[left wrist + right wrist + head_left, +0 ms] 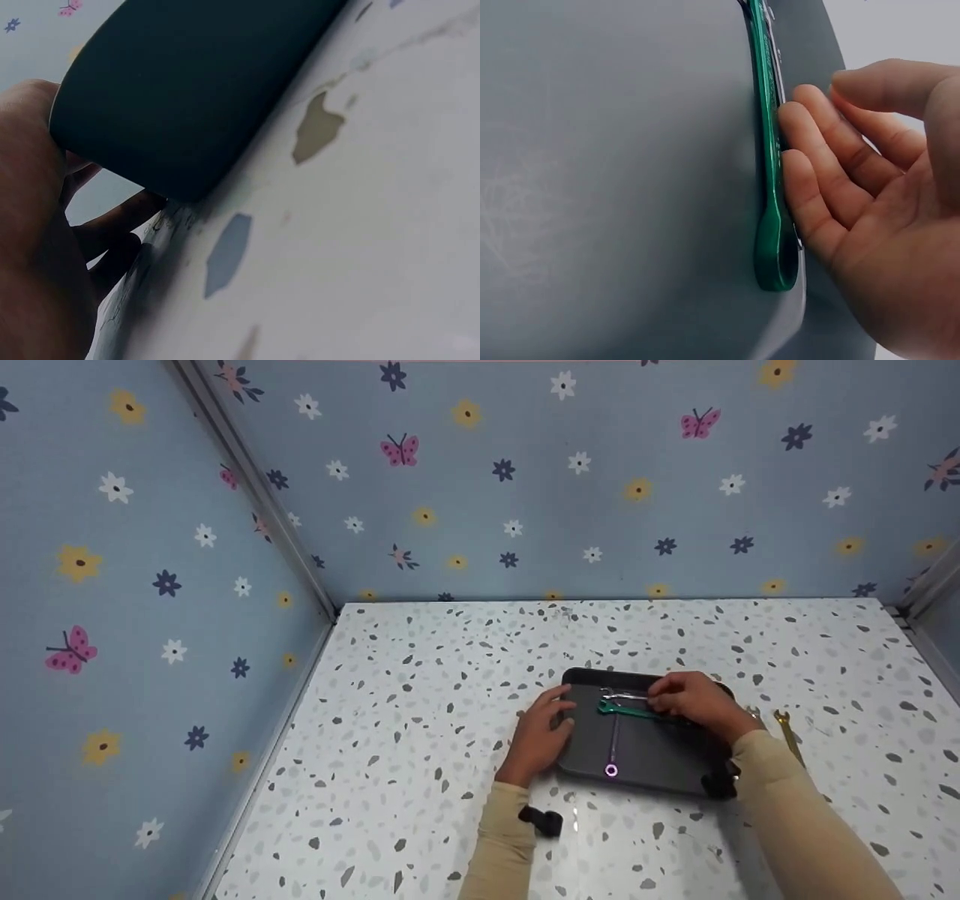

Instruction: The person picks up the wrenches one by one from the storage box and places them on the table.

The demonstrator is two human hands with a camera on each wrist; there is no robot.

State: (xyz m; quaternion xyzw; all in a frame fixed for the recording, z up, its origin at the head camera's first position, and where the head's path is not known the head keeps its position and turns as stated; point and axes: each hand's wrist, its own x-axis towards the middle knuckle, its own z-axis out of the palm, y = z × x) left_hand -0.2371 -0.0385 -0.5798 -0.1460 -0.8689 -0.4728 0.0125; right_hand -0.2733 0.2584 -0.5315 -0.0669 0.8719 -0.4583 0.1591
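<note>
A dark grey tray [577, 735] lies on the table with wrenches in it. My left hand [538, 737] rests against the tray's left side, fingers spread at its rim and corner. My right hand [694, 701] is over the tray's far right part. Its fingertips touch along a green wrench [770, 150], thumb held apart. A silver wrench [626, 697] lies beside the green one, toward the far wall of the tray, partly hidden by the right hand. Nearer the tray's middle, a purple wrench [615, 742] lies crosswise, its ring end toward me.
Right of the tray a gold wrench [784, 727] lies on the speckled white table [420, 697]. Another wrench end [754, 712] shows beside it, mostly behind the right forearm. Flower-patterned panels [525, 495] stand at the back and left.
</note>
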